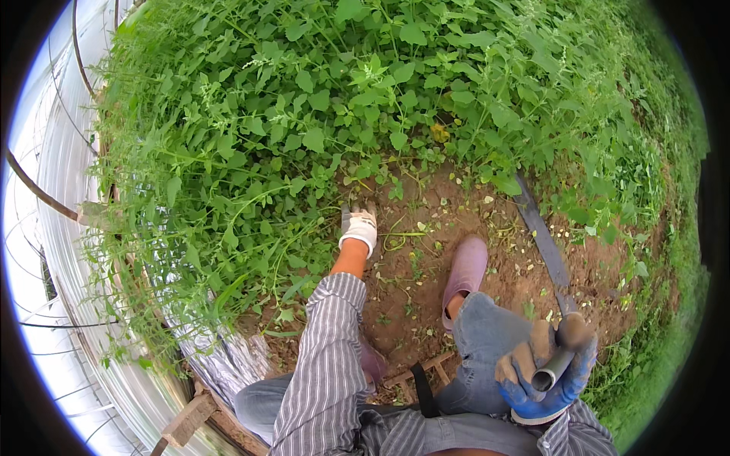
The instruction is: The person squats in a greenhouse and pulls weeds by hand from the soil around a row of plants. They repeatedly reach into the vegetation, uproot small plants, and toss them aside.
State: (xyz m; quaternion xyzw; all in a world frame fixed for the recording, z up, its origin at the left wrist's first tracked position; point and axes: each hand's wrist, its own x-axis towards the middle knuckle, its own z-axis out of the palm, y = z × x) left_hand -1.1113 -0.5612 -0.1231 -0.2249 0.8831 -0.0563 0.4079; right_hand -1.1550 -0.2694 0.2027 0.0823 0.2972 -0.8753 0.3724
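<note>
My left hand (pixel 358 228), in a white glove with greyish fingertips, reaches down to the soil at the edge of the leafy green plants (pixel 304 129). Its fingers point forward and slightly apart; I see nothing held in them. Near my right knee, my right hand (pixel 555 380) wears a blue glove with tan fingers. It is closed around a grey hollow metal tube (pixel 553 369), whose open end faces up toward me. The far end of the tube is hidden by the hand.
A dark flat strip (pixel 541 232) lies on the brown soil (pixel 414 285) at the right. My pink boot (pixel 466 267) stands between my hands. Beneath me is a wooden slatted piece (pixel 437 368). Clear plastic sheeting (pixel 65 220) with curved poles rises along the left.
</note>
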